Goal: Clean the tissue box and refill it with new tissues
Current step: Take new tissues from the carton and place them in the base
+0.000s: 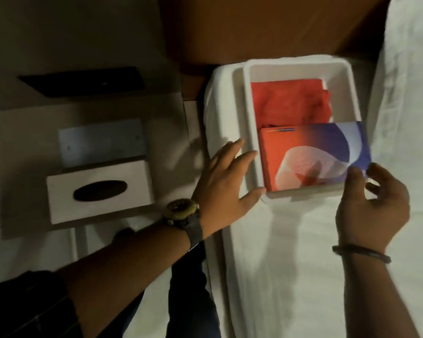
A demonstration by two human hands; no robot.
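one tissue box [99, 191], one tray [300, 125], one pack [313, 157]

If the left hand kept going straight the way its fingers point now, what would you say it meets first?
Most likely the near wall of the white tray. The left hand lies spread, fingers pointing at it, fingertips already at or on its rim. Beyond that wall lies the orange and blue tissue pack. Depth is hard to judge here.

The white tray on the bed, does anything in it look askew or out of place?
Yes. The tissue pack sits crooked in the white tray, its blue end riding over the right rim, where the right hand pinches it. The left hand rests open on the left rim. The red cloth behind it is rumpled.
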